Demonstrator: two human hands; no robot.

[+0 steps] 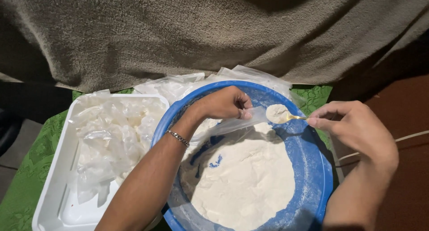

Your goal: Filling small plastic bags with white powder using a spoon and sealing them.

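1. Head view: a blue basin (pixel 319 168) is seen in the near middle, resting on a green cloth (pixel 27 186), and flour (pixel 246 177) is heaped inside it, leaving blue wall bare on the right and far sides.
2. The left hand (pixel 225 104) is held over the far rim of the basin, its fingers curled and pinched on the mouth of a small clear bag (pixel 232 124). The bag is held open toward the right and slopes down toward the flour; its lower end lies near or on the heap, though contact cannot be judged.
3. A metal bracelet (pixel 178 138) is worn on the left wrist.
4. The right hand (pixel 353 128) is held over the right rim of the basin. A small gold spoon (pixel 286 116) is pinched by its handle between the thumb and fingertips, the other fingers folded in.
5. The spoon bowl is loaded with a mound of flour and is held just beside the open mouth of the bag, above the basin.
6. A white tray (pixel 53 199) is set to the left, touching or just beside the basin, and a pile of crumpled clear bags (pixel 111 133) lies in it.
7. More clear plastic (pixel 250 74) is seen beyond the far rim of the basin.
8. A grey-brown blanket (pixel 178 34) fills the far part of the scene.
9. A dark red surface (pixel 402 106) is seen on the right, crossed by a pale cord (pixel 411 136).
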